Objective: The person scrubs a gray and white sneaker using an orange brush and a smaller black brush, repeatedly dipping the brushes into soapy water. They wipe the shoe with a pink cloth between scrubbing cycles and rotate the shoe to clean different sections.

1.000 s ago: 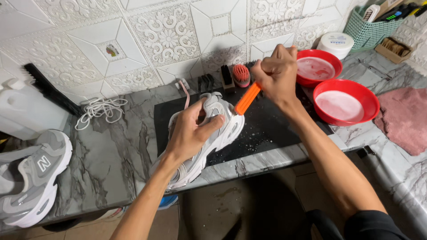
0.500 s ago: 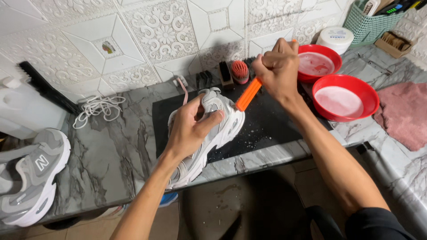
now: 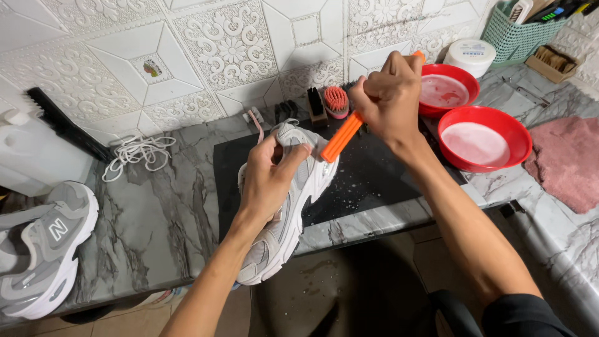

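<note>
1. Since half a second ago, the right hand (image 3: 390, 93) has lifted slightly, keeping the orange brush (image 3: 342, 138) on the shoe.
2. Far left on the marble-patterned table (image 3: 156, 218) lies a second grey sneaker (image 3: 40, 249), beside a white plastic jug (image 3: 34, 156).
3. Left hand (image 3: 268, 181) fingers clamp the grey-white mesh sneaker (image 3: 293, 206), its long axis diagonal, toe toward the wearer, over a black mat (image 3: 380, 175).
4. Right fingers close around the brush handle.
5. Rightward sit two red bowls (image 3: 483, 137) and a pink cloth (image 3: 568, 162).
</note>
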